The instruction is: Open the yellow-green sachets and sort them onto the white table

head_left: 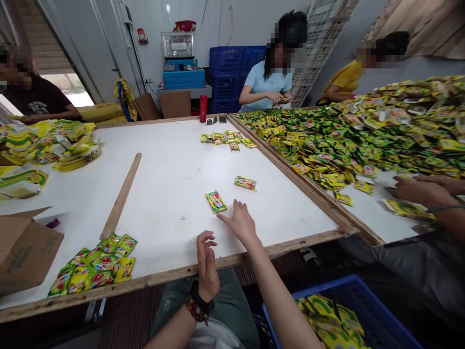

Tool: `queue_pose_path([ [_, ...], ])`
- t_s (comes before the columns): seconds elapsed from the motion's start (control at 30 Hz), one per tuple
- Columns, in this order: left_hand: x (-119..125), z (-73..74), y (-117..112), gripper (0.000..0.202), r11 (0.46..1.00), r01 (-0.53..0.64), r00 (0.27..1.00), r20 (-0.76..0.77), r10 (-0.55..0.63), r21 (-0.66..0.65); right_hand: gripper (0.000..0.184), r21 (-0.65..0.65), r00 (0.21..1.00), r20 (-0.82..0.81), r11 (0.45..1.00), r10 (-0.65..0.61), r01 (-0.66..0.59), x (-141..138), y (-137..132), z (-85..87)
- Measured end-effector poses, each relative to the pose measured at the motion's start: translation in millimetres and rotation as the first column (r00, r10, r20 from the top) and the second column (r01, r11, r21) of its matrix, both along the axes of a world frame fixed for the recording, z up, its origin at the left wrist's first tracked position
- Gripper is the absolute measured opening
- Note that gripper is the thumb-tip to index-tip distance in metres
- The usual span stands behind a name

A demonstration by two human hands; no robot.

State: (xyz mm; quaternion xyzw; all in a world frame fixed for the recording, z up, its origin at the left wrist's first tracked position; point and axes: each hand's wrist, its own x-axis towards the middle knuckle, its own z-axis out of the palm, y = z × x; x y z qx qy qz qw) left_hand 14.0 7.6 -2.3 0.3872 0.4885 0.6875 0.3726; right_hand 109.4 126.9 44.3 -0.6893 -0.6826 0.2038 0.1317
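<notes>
The right grip is open wide over the white counter, its fingertips just beside a yellow sachet, with a second sachet lying farther ahead. The left grip is loosely curled, holding nothing, above the counter's wooden edge.

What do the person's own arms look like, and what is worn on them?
The left arm and right arm are bare, with no sleeves or gloves. The left wrist wears a black band and a strand of dark red beads; nothing shows on the right wrist.
</notes>
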Motion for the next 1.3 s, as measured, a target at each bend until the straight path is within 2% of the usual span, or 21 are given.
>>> queue_pose_path([
  [0.03,-2,0.2,2,0.045,0.999,-0.019,1.0,0.023,0.02,-0.034,0.08,-0.012,1.0,-0.007,1.0,0.014,-0.015,-16,18,-3.4],
  [0.1,-9,0.2,7,0.045,0.992,-0.035,0.999,0.03,0.039,-0.123,0.073,-0.009,0.998,-0.032,0.999,0.053,-0.053,-35,37,-9.0],
  [0.17,-15,0.7,13,0.046,0.979,-0.045,0.999,-0.008,0.044,-0.197,0.061,0.013,0.993,-0.067,0.995,0.1,-0.099,-38,33,-13.9],
  [0.23,-19,2.7,19,0.05,0.974,-0.061,0.997,-0.054,0.05,-0.22,0.059,0.068,0.987,-0.098,0.99,0.131,-0.124,-31,6,-19.5],
  [0.3,-16,7.3,23,0.053,0.979,-0.025,0.998,-0.064,0.012,-0.204,0.061,0.256,0.97,-0.161,0.957,0.18,-0.135,-21,-36,-27.0],
  [0.37,-9,14.0,24,0.05,0.982,0.065,0.996,-0.051,-0.075,-0.179,0.064,0.519,0.929,-0.229,0.843,0.292,-0.138,-14,-82,-34.8],
  [0.4,-5,17.5,24,0.049,0.98,0.097,0.993,-0.049,-0.107,-0.175,0.066,0.613,0.9,-0.254,0.779,0.353,-0.132,-11,-104,-37.7],
  [0.43,-1,20.7,22,0.049,0.979,0.1,0.992,-0.063,-0.113,-0.177,0.068,0.655,0.87,-0.289,0.745,0.4,-0.125,-8,-122,-39.5],
  [0.47,3,23.0,21,0.052,0.98,0.07,0.991,-0.101,-0.09,-0.185,0.068,0.642,0.84,-0.347,0.758,0.417,-0.111,-5,-136,-39.7],
  [0.53,7,24.3,16,0.062,0.98,-0.049,0.969,-0.249,-0.001,-0.194,0.064,0.51,0.753,-0.554,0.86,0.355,-0.03,2,-151,-35.9],
  [0.6,7,20.6,9,0.07,0.977,-0.117,0.909,-0.416,0.034,-0.176,0.052,0.295,0.603,-0.774,0.953,0.193,0.075,10,-149,-28.1],
  [0.63,6,17.4,5,0.072,0.981,-0.108,0.876,-0.481,0.016,-0.164,0.045,0.187,0.525,-0.845,0.976,0.104,0.108,13,-143,-23.8],
  [0.7,3,9.9,-3,0.073,0.99,-0.024,0.815,-0.576,-0.06,-0.138,0.038,0.023,0.415,-0.909,0.994,-0.022,0.103,15,-127,-16.6],
  [0.8,0,0.2,-12,0.073,0.995,0.071,0.738,-0.668,-0.097,-0.066,0.039,-0.074,0.335,-0.939,0.997,-0.071,0.004,7,-108,-11.5],
  [0.97,-1,-6.7,-14,0.07,1.0,0.014,0.703,-0.711,-0.018,-0.011,0.04,-0.217,0.169,-0.965,0.972,-0.2,-0.089,-5,-97,-8.5],
  [1.03,-1,-7.8,-12,0.065,0.998,0.027,0.689,-0.725,0.022,0.056,0.046,-0.249,0.168,-0.959,0.961,-0.227,-0.12,-1,-96,-6.2],
  [1.1,-1,-8.5,-10,0.058,0.99,0.069,0.684,-0.728,0.04,0.12,0.047,-0.188,0.234,-0.959,0.976,-0.158,-0.113,5,-97,-3.8],
  [1.17,-1,-8.9,-10,0.055,0.984,0.109,0.69,-0.724,0.028,0.142,0.042,-0.015,0.351,-0.936,0.994,0.025,-0.109,10,-100,-1.1],
  [1.23,-2,-9.4,-11,0.056,0.978,0.147,0.682,-0.731,0.008,0.149,0.033,0.176,0.477,-0.852,0.976,0.217,-0.129,9,-106,2.2],
  [1.3,-2,-10.0,-13,0.059,0.975,0.162,0.675,-0.738,0.003,0.152,0.027,0.29,0.579,-0.754,0.948,0.312,-0.133,4,-110,5.6],
])
